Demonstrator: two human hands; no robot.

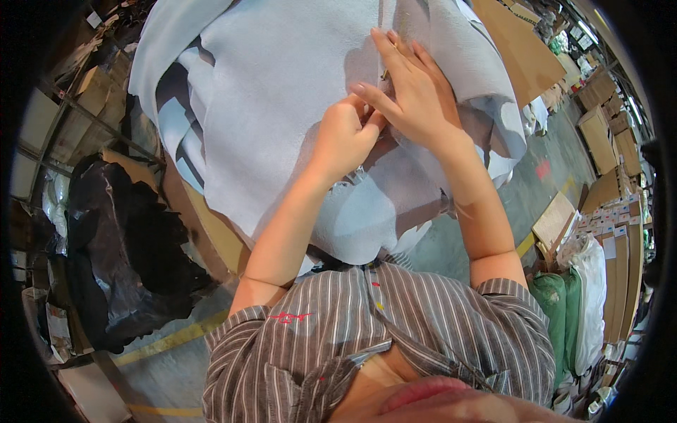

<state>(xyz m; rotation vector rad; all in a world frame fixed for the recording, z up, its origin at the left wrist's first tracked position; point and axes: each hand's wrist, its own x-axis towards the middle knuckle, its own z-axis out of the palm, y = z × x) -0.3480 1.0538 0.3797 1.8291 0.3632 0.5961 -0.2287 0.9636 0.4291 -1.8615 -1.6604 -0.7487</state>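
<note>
Nearest, a brown shirt [416, 310] with pale stripes is covering the person's torso. The left hand [344, 137] is curling narrowly, thumb pressing toward its bent fingers; I cannot tell whether anything is sitting inside. Just beyond, the right hand [416, 88] is spreading its thumb wide from outstretched fingers over the pale sheets [268, 92], a small gold-coloured thing [385, 73] showing beside them. The sheets are lying in a broad heap beneath both hands, looking pale blue-grey, matt and faintly fuzzy like suede. Their edges are running ragged, curling into thick rolls at the right and drooping in loose folds at the left. Farther out, a glossy black sheet [120, 247] is hanging, wrinkled and jagged-edged, to the left, while smooth green rolls [553, 303] are standing to the right. Beyond, stiff, boxy brown cartons [599, 134] are lining the grey floor [564, 151].
</note>
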